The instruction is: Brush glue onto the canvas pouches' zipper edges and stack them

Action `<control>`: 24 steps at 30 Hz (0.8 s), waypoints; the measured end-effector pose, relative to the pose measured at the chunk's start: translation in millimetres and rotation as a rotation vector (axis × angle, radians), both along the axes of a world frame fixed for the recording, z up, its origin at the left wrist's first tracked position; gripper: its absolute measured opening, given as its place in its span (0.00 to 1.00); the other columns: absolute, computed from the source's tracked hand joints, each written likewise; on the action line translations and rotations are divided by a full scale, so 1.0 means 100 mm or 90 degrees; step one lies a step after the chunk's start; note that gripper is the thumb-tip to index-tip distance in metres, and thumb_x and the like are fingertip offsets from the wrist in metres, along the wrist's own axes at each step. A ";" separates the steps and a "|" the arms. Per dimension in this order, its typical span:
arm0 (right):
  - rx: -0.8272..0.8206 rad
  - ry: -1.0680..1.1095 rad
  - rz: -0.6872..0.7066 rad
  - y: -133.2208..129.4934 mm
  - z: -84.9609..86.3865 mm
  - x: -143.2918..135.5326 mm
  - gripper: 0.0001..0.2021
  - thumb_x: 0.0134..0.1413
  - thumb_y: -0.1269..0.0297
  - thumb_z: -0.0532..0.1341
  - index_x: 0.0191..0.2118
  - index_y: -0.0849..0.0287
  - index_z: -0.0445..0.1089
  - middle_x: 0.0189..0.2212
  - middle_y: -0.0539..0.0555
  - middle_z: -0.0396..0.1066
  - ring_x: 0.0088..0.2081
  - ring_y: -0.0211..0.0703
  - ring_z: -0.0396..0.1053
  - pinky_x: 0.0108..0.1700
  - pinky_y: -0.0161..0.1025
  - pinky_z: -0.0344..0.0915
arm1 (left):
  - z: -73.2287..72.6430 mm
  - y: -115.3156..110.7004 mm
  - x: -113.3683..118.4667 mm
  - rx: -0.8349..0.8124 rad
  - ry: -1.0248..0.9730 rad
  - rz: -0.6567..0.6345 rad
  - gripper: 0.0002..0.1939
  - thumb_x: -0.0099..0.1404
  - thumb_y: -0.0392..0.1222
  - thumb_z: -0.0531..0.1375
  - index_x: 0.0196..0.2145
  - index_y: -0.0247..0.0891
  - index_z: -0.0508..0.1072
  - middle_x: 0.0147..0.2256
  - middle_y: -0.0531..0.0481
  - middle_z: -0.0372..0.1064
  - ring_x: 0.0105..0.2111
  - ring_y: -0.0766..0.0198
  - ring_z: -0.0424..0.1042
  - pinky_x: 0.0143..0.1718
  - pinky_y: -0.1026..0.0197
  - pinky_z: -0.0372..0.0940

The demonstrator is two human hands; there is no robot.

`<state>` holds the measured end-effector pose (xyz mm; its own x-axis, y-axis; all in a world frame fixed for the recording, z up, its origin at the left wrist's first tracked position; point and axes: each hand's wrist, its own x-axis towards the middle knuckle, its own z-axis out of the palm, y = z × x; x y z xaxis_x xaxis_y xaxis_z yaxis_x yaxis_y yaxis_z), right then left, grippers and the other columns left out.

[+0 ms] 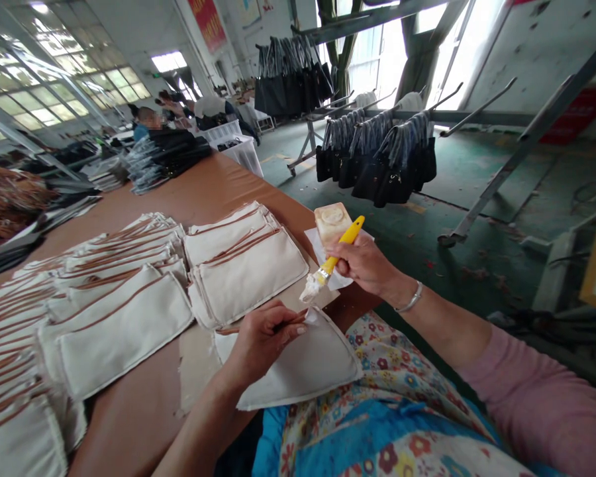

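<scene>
A yellow-handled brush [345,240] is gripped in my right hand [370,265], its bristles thick with a white paste and tilted down to the left. Just below the bristles, my left hand [261,338] pinches the brown-trimmed top edge of a cream fabric pouch [298,371]. This pouch lies at the table's edge, partly over my lap. A whitish spot shows on its edge beside my fingertips. Behind the brush stands an open square tub [332,220] with pale, crusted contents, on a white sheet [340,281].
Overlapping rows of similar cream pouches [251,271] cover much of the brown table [238,179]. Dark bundles [179,152] and a white crate [238,149] are farther back, near a person [144,126]. To the right, a metal rack [496,179] holds black bags [397,165].
</scene>
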<state>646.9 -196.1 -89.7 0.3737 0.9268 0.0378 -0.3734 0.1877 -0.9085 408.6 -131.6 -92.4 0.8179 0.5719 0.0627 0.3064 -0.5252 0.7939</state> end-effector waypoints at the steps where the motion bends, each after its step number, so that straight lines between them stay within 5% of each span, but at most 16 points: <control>1: -0.009 0.001 0.032 0.00 -0.01 -0.03 0.11 0.41 0.63 0.69 0.23 0.60 0.65 0.12 0.43 0.58 0.13 0.27 0.48 0.15 0.27 0.41 | 0.00 0.00 0.00 -0.002 0.005 -0.001 0.13 0.63 0.50 0.65 0.34 0.37 0.81 0.29 0.48 0.70 0.28 0.66 0.69 0.29 0.65 0.62; 4: -0.028 0.055 0.121 -0.03 -0.01 -0.07 0.12 0.40 0.63 0.69 0.23 0.59 0.64 0.11 0.42 0.57 0.12 0.27 0.46 0.15 0.28 0.41 | -0.01 0.01 0.00 -0.004 0.030 -0.001 0.13 0.63 0.50 0.65 0.31 0.36 0.81 0.28 0.49 0.69 0.27 0.67 0.68 0.28 0.66 0.60; 8: -0.001 0.150 0.035 -0.10 0.02 0.08 0.11 0.43 0.65 0.67 0.22 0.59 0.63 0.10 0.41 0.55 0.11 0.26 0.42 0.16 0.29 0.43 | 0.13 0.10 0.00 0.007 0.059 -0.010 0.13 0.64 0.49 0.64 0.31 0.36 0.81 0.28 0.49 0.70 0.28 0.66 0.69 0.29 0.67 0.61; 11: 0.033 0.197 -0.049 -0.15 0.08 0.27 0.11 0.45 0.66 0.67 0.22 0.59 0.63 0.11 0.42 0.55 0.12 0.26 0.41 0.16 0.29 0.44 | 0.49 0.25 0.03 0.052 0.028 -0.017 0.11 0.63 0.47 0.65 0.32 0.37 0.81 0.27 0.51 0.71 0.27 0.67 0.69 0.28 0.67 0.61; 15: 0.082 0.237 -0.078 -0.23 0.16 0.43 0.14 0.48 0.67 0.66 0.21 0.58 0.60 0.13 0.42 0.54 0.14 0.27 0.39 0.17 0.30 0.47 | 1.20 0.45 0.03 0.190 -0.086 -0.002 0.10 0.60 0.47 0.68 0.30 0.37 0.79 0.27 0.52 0.71 0.26 0.69 0.67 0.25 0.68 0.59; 18: 0.079 0.225 -0.101 -0.31 0.15 0.45 0.14 0.50 0.67 0.65 0.20 0.57 0.60 0.13 0.42 0.51 0.14 0.28 0.38 0.17 0.32 0.50 | 1.63 0.57 -0.09 0.308 -0.098 0.095 0.14 0.61 0.50 0.67 0.30 0.35 0.79 0.25 0.54 0.70 0.25 0.70 0.64 0.23 0.68 0.58; 24: -0.027 0.213 -0.112 -0.43 -0.24 0.50 0.16 0.51 0.66 0.67 0.18 0.55 0.63 0.14 0.46 0.52 0.12 0.28 0.44 0.16 0.36 0.54 | 2.02 0.85 -0.66 0.489 0.059 0.387 0.19 0.63 0.56 0.64 0.37 0.35 0.80 0.28 0.53 0.72 0.25 0.68 0.65 0.24 0.66 0.57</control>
<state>696.8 -239.1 -113.8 0.5129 0.8452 -0.1505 -0.6156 0.2400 -0.7506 342.2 -46.5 109.9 0.4178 0.7275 0.5442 0.7394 -0.6203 0.2616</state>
